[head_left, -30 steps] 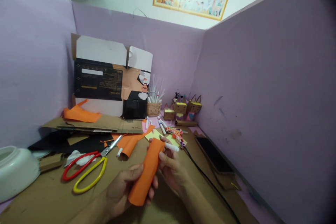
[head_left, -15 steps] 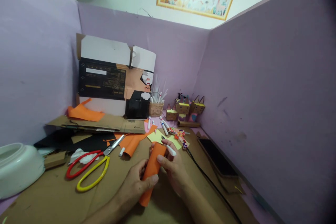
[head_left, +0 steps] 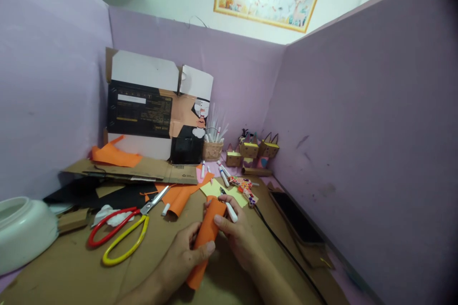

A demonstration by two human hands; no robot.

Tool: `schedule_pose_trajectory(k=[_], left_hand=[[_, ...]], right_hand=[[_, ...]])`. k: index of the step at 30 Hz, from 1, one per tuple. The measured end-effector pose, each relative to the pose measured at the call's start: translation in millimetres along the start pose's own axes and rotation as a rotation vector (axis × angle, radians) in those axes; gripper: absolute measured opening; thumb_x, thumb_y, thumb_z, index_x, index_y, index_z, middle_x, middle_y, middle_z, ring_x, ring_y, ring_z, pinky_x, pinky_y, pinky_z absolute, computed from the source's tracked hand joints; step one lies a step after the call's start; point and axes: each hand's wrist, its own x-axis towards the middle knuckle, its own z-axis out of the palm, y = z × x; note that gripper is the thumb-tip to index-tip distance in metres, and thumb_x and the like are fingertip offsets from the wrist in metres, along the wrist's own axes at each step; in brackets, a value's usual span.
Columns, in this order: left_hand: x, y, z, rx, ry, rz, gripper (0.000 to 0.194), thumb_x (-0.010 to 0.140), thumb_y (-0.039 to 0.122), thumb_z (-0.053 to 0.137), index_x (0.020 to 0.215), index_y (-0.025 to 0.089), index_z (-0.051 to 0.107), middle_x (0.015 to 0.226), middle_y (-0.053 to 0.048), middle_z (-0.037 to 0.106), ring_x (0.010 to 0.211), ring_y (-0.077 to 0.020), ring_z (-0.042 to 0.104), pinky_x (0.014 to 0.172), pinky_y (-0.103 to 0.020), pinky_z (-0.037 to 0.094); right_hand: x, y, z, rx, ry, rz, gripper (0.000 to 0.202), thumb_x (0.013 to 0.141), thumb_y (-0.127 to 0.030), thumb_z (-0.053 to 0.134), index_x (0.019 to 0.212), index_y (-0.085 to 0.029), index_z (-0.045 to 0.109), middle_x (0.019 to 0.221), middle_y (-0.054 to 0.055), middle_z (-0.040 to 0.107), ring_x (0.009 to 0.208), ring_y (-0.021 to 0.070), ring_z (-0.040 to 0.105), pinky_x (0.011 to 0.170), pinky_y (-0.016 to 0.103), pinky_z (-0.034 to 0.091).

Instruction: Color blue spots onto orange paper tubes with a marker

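Observation:
An orange paper tube (head_left: 207,233) slants over the cardboard-covered tabletop, held between both hands. My left hand (head_left: 184,252) is closed round its lower half, thumb lying along the front. My right hand (head_left: 234,233) grips the upper part with the thumb pressed on the paper. Between the right fingers there is also a slim white-handled tool (head_left: 232,210) with a thin dark tip pointing up and away; its exact kind cannot be made out. Just beyond the hands lie yellow paper sheets (head_left: 211,188) and a flower-patterned glue gun (head_left: 247,193) with a black cord.
Scissors (head_left: 143,217) with red and yellow handles lie open at left, near a white pot (head_left: 26,233). Orange paper scraps (head_left: 179,200) and several markers (head_left: 223,176) lie ahead. A dark phone-like slab (head_left: 296,217) is at right. Small cardboard animal figures (head_left: 249,150) stand behind.
The tube has shifted slightly down and towards me in both hands. The white-handled tool has turned a little and sits lower. The camera view has tilted slightly up.

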Motion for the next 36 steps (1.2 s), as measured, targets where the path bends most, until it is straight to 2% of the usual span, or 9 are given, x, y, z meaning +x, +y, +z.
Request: schedule_pose_trajectory(k=[12,19,22,25,29,33,36], left_hand=[[2,-2,1.5,0.01,-0.009,0.088,0.049,0.067,0.052,0.068,0.097,0.014,0.06,0.077,-0.001,0.056,0.068,-0.0158,0.048,0.061,-0.027,0.041],[2,1,8.6,0.146,0.091,0.188,0.034,0.067,0.041,0.067,0.085,0.013,0.061,0.072,0.0,0.055,0.066,-0.0147,0.045,0.06,-0.025,0.038],[1,3,11.5,0.172,0.136,0.184,0.03,0.066,0.038,0.067,0.081,0.013,0.06,0.07,0.001,0.053,0.065,-0.0141,0.043,0.059,-0.025,0.037],[0,5,12.5,0.111,0.137,0.152,0.034,0.063,0.04,0.069,0.081,0.014,0.059,0.069,0.002,0.053,0.064,-0.0144,0.045,0.058,-0.025,0.037],[0,7,12.0,0.01,0.079,0.131,0.043,0.061,0.042,0.072,0.089,0.013,0.059,0.074,0.0,0.057,0.068,-0.0164,0.049,0.062,-0.027,0.041],[0,6,14.0,0.044,0.093,0.167,0.041,0.063,0.044,0.072,0.088,0.013,0.06,0.075,-0.001,0.058,0.069,-0.0168,0.05,0.062,-0.028,0.042],[1,4,16.8,0.028,0.115,0.145,0.042,0.062,0.046,0.072,0.084,0.014,0.059,0.071,-0.001,0.059,0.065,-0.0167,0.051,0.06,-0.028,0.042]], right_hand=[[0,1,0,0.01,-0.005,-0.021,0.049,0.056,-0.026,0.084,0.095,-0.023,0.055,0.092,0.003,0.071,0.085,0.0224,0.066,0.077,0.033,0.049],[3,8,-7,-0.068,0.054,-0.13,0.046,0.057,-0.024,0.082,0.096,-0.024,0.058,0.077,-0.004,0.065,0.071,0.0147,0.06,0.064,0.024,0.046],[2,7,-6,-0.08,0.05,-0.178,0.044,0.057,-0.023,0.082,0.095,-0.024,0.059,0.079,-0.004,0.065,0.072,0.0145,0.059,0.065,0.024,0.045],[1,5,-5,-0.087,0.017,-0.173,0.048,0.059,-0.023,0.082,0.101,-0.024,0.058,0.084,-0.002,0.067,0.081,0.0191,0.062,0.073,0.029,0.047],[0,3,-4,-0.079,-0.032,-0.169,0.055,0.06,-0.024,0.081,0.109,-0.024,0.056,0.091,0.002,0.069,0.088,0.0229,0.063,0.078,0.034,0.047],[1,3,-4,-0.066,-0.002,-0.173,0.053,0.059,-0.023,0.082,0.106,-0.024,0.058,0.088,0.0,0.068,0.082,0.0205,0.062,0.074,0.031,0.047],[3,5,-4,-0.071,0.029,-0.185,0.047,0.06,-0.022,0.082,0.101,-0.024,0.06,0.082,-0.002,0.066,0.075,0.0173,0.06,0.068,0.027,0.046]])
